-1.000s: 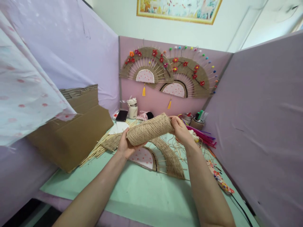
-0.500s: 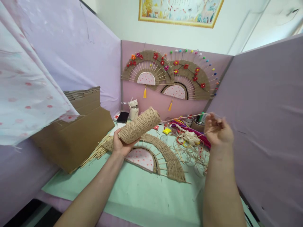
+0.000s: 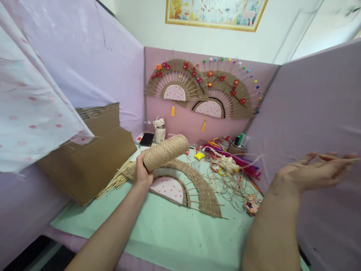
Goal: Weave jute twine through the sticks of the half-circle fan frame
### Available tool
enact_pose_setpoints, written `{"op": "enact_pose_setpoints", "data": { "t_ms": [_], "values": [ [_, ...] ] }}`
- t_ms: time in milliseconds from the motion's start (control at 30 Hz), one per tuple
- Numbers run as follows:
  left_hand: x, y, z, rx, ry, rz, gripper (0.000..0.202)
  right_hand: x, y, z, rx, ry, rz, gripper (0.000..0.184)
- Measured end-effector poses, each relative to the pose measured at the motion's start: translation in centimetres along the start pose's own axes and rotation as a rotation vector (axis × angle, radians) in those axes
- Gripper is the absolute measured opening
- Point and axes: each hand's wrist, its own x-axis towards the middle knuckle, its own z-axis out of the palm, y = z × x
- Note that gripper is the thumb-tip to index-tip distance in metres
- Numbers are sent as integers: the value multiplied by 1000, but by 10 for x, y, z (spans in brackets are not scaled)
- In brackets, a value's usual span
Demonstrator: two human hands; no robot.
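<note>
My left hand [image 3: 143,171] is wrapped round the lower end of a roll of jute twine [image 3: 166,151], tilted up to the right above the table. At the far right my right hand [image 3: 321,171], a little blurred, pinches the twine at its fingertips. A thin, blurred strand of the twine runs in the air left of that hand. Under the roll lies a half-round fan [image 3: 207,192] woven with twine over sticks, its middle a pink dotted half-circle [image 3: 167,189]. Part of the fan is hidden by my left hand and the roll.
Thin sticks [image 3: 117,180] and a cardboard box [image 3: 90,158] are at the left. Tangled cord [image 3: 225,184], a yellow packet [image 3: 199,156] and a cup of pens [image 3: 238,146] lie right. A phone [image 3: 147,139] and a white bottle [image 3: 160,131] stand behind. Finished fans [image 3: 239,92] hang on the back panel.
My right hand has moved far to the right, away from the roll, drawing out twine. The roll in my left hand has dipped to a flatter tilt.
</note>
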Motion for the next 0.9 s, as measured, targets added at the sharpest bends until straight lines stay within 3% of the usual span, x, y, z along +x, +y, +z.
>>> {"op": "enact_pose_setpoints", "data": {
  "t_ms": [67, 100, 133, 200, 267, 333, 367, 433, 500, 633, 700, 800, 900],
  "values": [
    [7, 5, -3, -33, 33, 21, 23, 5, 9, 1, 61, 221, -1, 25],
    [10, 7, -5, -54, 37, 15, 24, 5, 14, 2, 55, 242, 21, 21],
    [13, 9, -7, -79, 37, 1, 25, 4, 18, 2, 5, 152, 71, 20],
    [16, 12, -11, -123, 35, -50, 25, -2, 25, 4, -165, -210, 208, 25],
    [17, 13, -13, -149, 15, -114, 25, -14, 28, 8, -426, -711, 284, 28],
    [14, 12, -12, -158, -26, -177, 25, -32, 27, 17, -698, -1111, 207, 29],
    [12, 11, -11, -159, -47, -204, 25, -43, 24, 23, -783, -1215, 125, 30],
    [8, 9, -8, -156, -83, -244, 25, -71, 15, 37, -763, -1261, -57, 39],
    [3, 8, -5, -148, -110, -277, 26, -104, 5, 50, -539, -1303, -179, 52],
    [-2, 6, -4, -96, -151, -362, 28, -166, -6, 68, -121, -1469, -217, 74],
    [-2, 6, -4, -58, -166, -399, 30, -183, -4, 71, -24, -1545, -148, 56],
    [-2, 7, -5, -16, -190, -428, 32, -185, 6, 71, 34, -1655, 85, 19],
    [-5, 8, -3, 40, -199, -398, 29, -166, 11, 70, 154, -1534, 362, 16]
  ]
}}
